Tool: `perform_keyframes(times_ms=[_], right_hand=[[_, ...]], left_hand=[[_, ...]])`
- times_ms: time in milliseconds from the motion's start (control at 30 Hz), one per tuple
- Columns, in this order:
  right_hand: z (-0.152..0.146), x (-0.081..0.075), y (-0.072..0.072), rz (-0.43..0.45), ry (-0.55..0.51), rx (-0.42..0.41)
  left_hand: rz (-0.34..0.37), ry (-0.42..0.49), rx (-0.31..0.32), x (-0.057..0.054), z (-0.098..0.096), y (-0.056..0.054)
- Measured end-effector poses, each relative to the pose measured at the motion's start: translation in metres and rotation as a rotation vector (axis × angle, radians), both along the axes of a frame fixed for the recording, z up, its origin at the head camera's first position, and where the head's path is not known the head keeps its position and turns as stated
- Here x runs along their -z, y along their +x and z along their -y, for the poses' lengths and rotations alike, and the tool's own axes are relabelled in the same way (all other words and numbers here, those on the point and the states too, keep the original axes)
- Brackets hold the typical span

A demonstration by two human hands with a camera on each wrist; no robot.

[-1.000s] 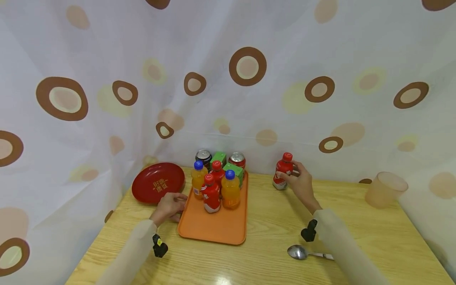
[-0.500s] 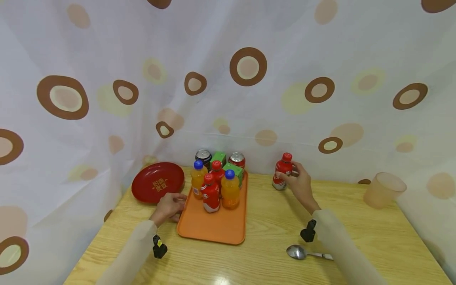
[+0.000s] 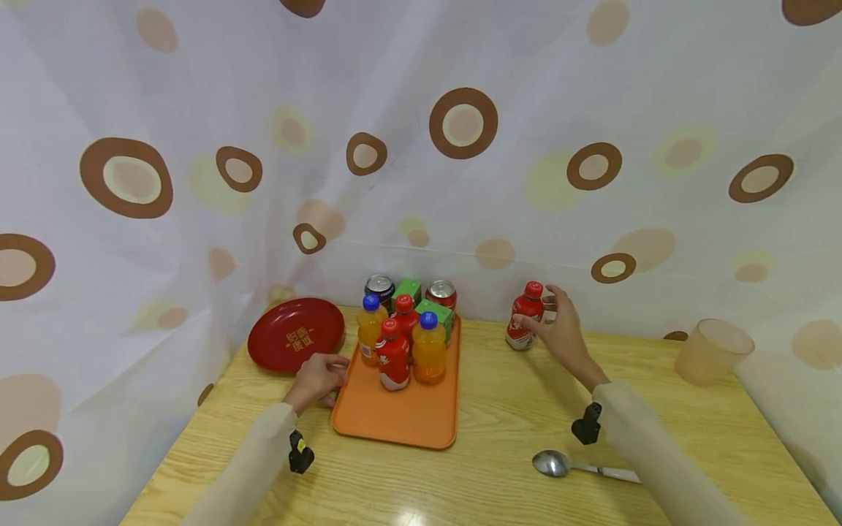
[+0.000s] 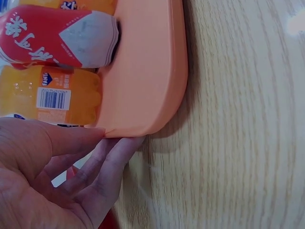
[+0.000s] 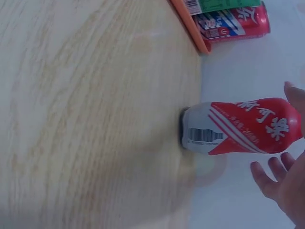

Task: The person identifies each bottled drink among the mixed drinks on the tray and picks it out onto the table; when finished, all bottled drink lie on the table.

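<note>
An orange tray lies on the table, and my left hand pinches its left edge. In the left wrist view the thumb is on the rim and the fingers are under it. On the tray stand two red-capped bottles, the nearer red bottle in front, and two orange soda bottles, one orange soda bottle at the right. Cans and green cartons stand behind them. My right hand is around another red bottle, upright near the back wall, its fingers spread and apart from the bottle.
A red plate leans at the back left, beside the tray. A spoon lies near the right forearm. A frosted cup stands tilted-looking at the far right. A patterned curtain borders the table behind.
My right hand's fingers have loosened and moved off the red bottle, which stays standing in place. The left hand keeps its pinch on the tray. The head view has shifted slightly.
</note>
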State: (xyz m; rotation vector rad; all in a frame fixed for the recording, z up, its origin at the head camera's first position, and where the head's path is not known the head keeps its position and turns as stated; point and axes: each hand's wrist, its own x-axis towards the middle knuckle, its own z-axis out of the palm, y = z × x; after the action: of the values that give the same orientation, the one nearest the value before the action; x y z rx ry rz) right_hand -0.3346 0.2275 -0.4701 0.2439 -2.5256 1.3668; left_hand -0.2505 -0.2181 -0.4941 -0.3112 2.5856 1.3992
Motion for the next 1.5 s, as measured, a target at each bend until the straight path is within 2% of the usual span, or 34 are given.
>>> perform_keyframes(times_ms=[200, 433, 600, 700, 967, 1167, 1367, 1500], right_hand=[[0.002, -0.014, 0.004, -0.163, -0.084, 0.036], [0.013, -0.024, 0.009, -0.372, -0.101, 0.033], [0.029, -0.030, 0.015, -0.565, -0.068, -0.036], [0.040, -0.031, 0.018, -0.621, -0.054, -0.095], [0.070, -0.022, 0.028, -0.587, -0.093, -0.212], [0.094, -0.011, 0.040, -0.491, -0.080, -0.288], [0.112, -0.001, 0.048, -0.396, -0.070, -0.366], [0.123, 0.001, 0.052, -0.385, -0.068, -0.407]], left_hand=[[0.011, 0.016, 0.004, -0.002, -0.002, -0.001], [-0.003, 0.024, 0.012, -0.002, 0.001, 0.000], [0.004, 0.037, 0.016, -0.005, 0.003, 0.002], [0.006, 0.046, 0.012, -0.006, 0.005, 0.005], [0.007, 0.037, 0.015, -0.004, 0.006, 0.005], [0.006, 0.031, 0.004, 0.001, 0.005, 0.003], [-0.007, 0.025, 0.027, -0.002, 0.002, 0.005], [-0.003, 0.031, 0.030, -0.004, 0.000, 0.006]])
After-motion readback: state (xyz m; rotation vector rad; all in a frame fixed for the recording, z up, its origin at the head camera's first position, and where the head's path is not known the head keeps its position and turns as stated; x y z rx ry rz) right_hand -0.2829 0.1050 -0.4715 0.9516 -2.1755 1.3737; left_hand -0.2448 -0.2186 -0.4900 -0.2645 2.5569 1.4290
